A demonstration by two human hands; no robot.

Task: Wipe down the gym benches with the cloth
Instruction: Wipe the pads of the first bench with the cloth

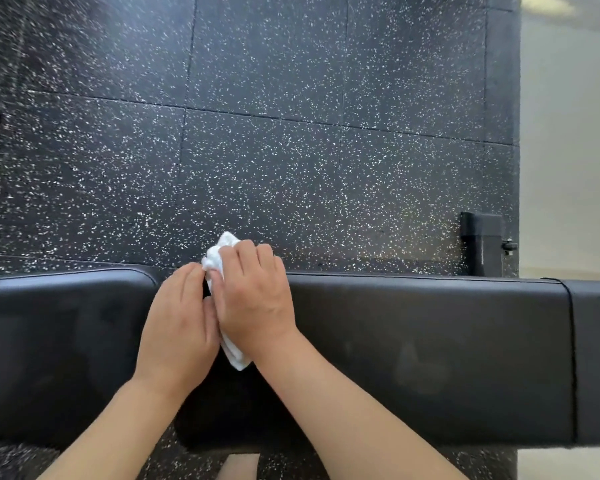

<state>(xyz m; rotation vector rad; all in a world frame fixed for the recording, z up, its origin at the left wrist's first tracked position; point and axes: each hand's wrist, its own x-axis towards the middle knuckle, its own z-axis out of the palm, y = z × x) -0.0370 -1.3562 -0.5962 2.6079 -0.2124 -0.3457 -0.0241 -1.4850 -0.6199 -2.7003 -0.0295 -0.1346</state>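
Head view: steep downward, close over bench (wide-angle).

Two bench pads span the view left to right; over the gap between them, both hands meet on a cloth, rubber floor beyond.

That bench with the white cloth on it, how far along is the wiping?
Hard to call any part finished: the long right pad still shows a dull smudge. In hand: both hands, left hand and right hand, hold the white cloth at the gap between the two pads. Left to do, probably: the left pad and most of the long one.
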